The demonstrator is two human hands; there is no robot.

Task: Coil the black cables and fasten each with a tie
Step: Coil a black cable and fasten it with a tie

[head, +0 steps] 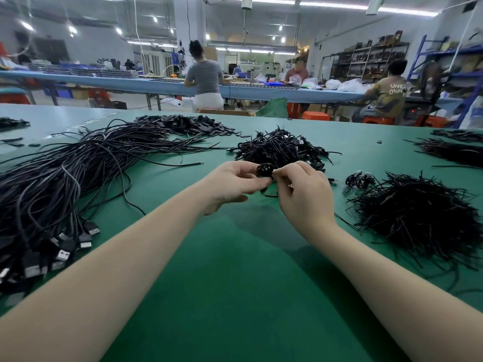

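Coil (264,170) pinched between left fingers (257,182); right fingers (281,176) alongside.

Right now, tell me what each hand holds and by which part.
Both hold one small coiled black cable. The left hand pinches the coil's left rim; the right hand's fingers pinch its right side, maybe at a tie, too small to tell.
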